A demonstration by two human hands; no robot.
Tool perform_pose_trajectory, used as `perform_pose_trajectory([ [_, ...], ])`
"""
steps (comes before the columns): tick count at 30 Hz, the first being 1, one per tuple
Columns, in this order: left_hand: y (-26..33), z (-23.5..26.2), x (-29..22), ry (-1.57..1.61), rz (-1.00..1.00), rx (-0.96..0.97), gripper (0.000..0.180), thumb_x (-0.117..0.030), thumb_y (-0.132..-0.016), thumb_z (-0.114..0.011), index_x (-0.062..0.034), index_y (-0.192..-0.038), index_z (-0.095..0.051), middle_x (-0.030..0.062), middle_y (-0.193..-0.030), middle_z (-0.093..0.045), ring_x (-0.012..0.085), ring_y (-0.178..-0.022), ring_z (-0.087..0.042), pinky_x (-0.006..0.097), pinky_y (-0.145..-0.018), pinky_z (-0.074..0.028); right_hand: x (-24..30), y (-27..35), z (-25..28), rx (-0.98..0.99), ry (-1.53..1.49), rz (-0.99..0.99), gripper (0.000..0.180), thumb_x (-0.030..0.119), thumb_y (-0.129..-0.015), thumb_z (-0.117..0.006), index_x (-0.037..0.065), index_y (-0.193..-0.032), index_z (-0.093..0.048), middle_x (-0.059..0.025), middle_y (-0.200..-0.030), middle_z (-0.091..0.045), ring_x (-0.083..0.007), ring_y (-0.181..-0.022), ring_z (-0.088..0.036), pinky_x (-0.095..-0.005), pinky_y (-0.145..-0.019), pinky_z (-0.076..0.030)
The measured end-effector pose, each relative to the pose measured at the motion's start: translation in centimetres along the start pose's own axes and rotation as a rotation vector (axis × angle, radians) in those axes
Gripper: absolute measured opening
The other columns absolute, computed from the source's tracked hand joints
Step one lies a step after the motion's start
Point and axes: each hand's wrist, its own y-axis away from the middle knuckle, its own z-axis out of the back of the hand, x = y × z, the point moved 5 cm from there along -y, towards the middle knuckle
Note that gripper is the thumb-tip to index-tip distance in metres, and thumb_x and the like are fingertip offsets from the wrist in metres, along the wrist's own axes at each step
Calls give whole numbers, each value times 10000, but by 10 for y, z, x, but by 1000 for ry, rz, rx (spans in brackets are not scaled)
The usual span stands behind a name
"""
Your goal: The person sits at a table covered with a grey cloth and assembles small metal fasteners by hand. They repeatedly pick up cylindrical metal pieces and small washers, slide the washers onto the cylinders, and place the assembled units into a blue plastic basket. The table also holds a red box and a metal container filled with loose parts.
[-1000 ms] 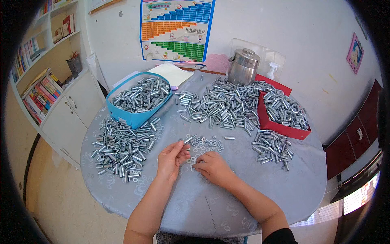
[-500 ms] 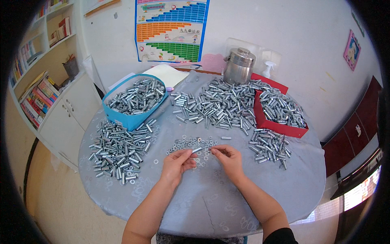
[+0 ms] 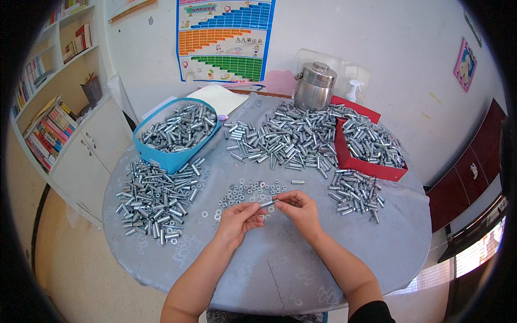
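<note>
At the far left a white cabinet (image 3: 86, 161) with bookshelves (image 3: 40, 107) above it is seen against the wall, just beside the round table (image 3: 269, 269), which is covered by a grey patterned cloth. On the left part of the table a loose heap of small metal sleeves (image 3: 156, 196) is spread, and just behind it a blue box (image 3: 175, 132) filled with more of the same parts is set. Near the middle of the table a scatter of small washers (image 3: 245, 191) is laid out, and right at its near edge the left hand (image 3: 237, 220) is held with fingers curled, one end of a single metal sleeve (image 3: 267, 203) being pinched between thumb and fingertips. The other end of that sleeve is gripped by the right hand (image 3: 299, 207), so that the part is held by both hands just above the cloth, between the washers and the person. Whether a washer is also held cannot be told. Behind the hands a broad pile of sleeves (image 3: 285, 140) is spread across the middle of the table, and a steel canister (image 3: 315, 86) with a lid is stood at the back, below a coloured wall chart (image 3: 226, 37). Further right a red box (image 3: 366, 142) loaded with sleeves is placed, and a smaller heap (image 3: 355, 191) is lying just in front of it, near the right hand.
</note>
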Motion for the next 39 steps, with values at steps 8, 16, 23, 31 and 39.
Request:
perform_pose_trajectory([
  [8, -2, 2, 4, 43, 28, -2, 197, -130, -860, -604, 31, -971, -592, 131, -857, -654, 128, -659, -627, 252, -604, -558, -6, -2, 5, 8, -45, -4, 121, 19, -804, -646, 9, -922, -622, -98, -1011, -636, -131, -913, -581, -250, -807, -459],
  [16, -2, 1, 6, 55, 42, -2, 191, -131, -860, -604, 27, -967, -593, 133, -867, -653, 131, -663, -628, 252, -608, -555, -3, -5, 6, 64, -29, 55, 145, 37, -810, -642, 16, -953, -647, -76, -1043, -620, -126, -932, -572, -244, -812, -456],
  [23, -1, 0, 7, 43, 51, 31, 187, -133, -857, -608, 25, -956, -594, 137, -883, -654, 134, -667, -627, 257, -612, -552, 1, -5, 4, 83, 163, -55, 197, 117, -858, -601, 3, -1015, -637, -54, -1037, -627, -117, -957, -556, -259, -820, -434],
  [31, -1, 0, 5, 68, 47, -7, 188, -142, -857, -610, 21, -949, -591, 136, -875, -650, 131, -661, -626, 256, -613, -553, 4, -11, 31, -111, 1046, 308, 175, 168, -773, -647, 70, -915, -678, -81, -872, -628, -240, -846, -563, -339, -747, -442],
  [39, -4, 1, 4, 174, -1, 94, 187, -139, -865, -598, 24, -955, -586, 134, -872, -649, 132, -653, -629, 259, -605, -557, 1, -9, 22, -17, 1168, 335, 200, 180, -728, -671, 64, -891, -675, -100, -812, -610, -297, -814, -557, -394, -716, -439],
])
